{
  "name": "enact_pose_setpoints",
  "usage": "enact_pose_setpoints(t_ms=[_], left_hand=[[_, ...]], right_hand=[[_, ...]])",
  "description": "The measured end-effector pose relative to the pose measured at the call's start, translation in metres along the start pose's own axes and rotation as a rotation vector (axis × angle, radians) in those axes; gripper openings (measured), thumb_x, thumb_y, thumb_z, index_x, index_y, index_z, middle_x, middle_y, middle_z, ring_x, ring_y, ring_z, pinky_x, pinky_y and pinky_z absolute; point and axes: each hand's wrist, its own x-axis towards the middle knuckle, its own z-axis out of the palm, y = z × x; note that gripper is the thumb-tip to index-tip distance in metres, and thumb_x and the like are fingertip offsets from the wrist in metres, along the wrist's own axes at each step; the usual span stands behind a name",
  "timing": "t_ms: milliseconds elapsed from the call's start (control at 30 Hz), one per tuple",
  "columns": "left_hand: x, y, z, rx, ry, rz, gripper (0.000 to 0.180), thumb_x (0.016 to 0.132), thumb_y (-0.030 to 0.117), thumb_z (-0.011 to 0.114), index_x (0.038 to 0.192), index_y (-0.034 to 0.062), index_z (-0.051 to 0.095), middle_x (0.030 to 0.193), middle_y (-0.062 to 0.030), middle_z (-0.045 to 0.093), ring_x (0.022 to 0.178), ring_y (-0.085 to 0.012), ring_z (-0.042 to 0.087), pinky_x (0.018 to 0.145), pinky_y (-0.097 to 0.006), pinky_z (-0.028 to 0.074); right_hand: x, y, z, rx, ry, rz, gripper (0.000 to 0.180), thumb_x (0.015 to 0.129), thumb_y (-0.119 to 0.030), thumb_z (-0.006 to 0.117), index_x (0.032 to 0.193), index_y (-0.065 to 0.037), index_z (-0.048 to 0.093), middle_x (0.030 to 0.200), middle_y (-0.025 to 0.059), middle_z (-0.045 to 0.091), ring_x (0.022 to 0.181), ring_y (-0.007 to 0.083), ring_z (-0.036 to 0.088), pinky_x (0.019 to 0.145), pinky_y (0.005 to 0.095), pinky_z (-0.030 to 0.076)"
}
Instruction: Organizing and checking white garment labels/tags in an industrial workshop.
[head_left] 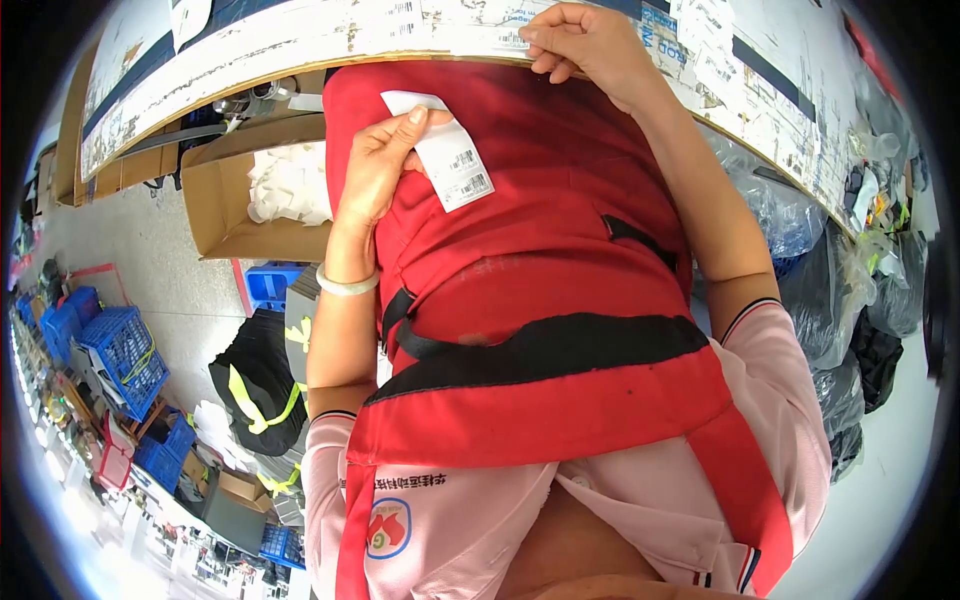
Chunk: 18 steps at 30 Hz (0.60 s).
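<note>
My left hand (385, 160) pinches a white strip of barcode labels (452, 165) between thumb and fingers. The strip hangs in front of my red apron (540, 240), its printed side showing. At the near edge of the worktable (300, 62), my right hand (580, 45) has its fingers curled and drawn together. Its fingertips meet by a small barcode label (490, 42) at the table's edge. Whether they grip that label, I cannot tell.
Left of me, below the table, an open cardboard box (215, 200) holds white paper scraps (288, 185). Blue crates (125, 360) and black bundles with yellow ties (262, 385) stand on the left. Clear plastic bags (815, 300) are piled at the right.
</note>
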Motion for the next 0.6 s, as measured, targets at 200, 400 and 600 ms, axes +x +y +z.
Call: enact_pose_setpoints(t_ms=[200,400,600], left_hand=[[0.0,-0.001,0.0,0.008,0.006,-0.017,0.037,0.096,0.029,0.053,0.107,-0.0042,0.066,0.091,-0.0103,0.068,0.078,-0.014,0.065,0.071,-0.025,0.054],[0.0,-0.002,0.0,-0.024,-0.001,-0.003,0.032,0.095,0.026,0.056,0.104,-0.0023,0.067,0.088,-0.009,0.068,0.072,-0.0127,0.064,0.064,-0.024,0.053],[0.001,-0.005,0.0,-0.03,0.006,0.011,0.031,0.095,0.025,0.057,0.105,-0.0023,0.067,0.088,-0.0088,0.068,0.072,-0.0123,0.063,0.064,-0.024,0.053]], right_hand=[[0.005,-0.003,0.007,0.027,-0.025,0.007,0.016,0.089,-0.009,0.062,0.089,0.007,0.063,0.074,0.0114,0.065,0.06,0.015,0.063,0.051,0.0237,0.051],[0.01,0.0,0.008,0.009,-0.027,0.022,0.015,0.088,-0.008,0.062,0.088,0.007,0.063,0.074,0.0121,0.065,0.059,0.0158,0.063,0.05,0.0243,0.051],[0.011,0.002,0.007,0.018,-0.017,0.032,0.015,0.088,-0.008,0.062,0.086,0.007,0.062,0.073,0.0124,0.065,0.058,0.0161,0.063,0.05,0.0248,0.052]])
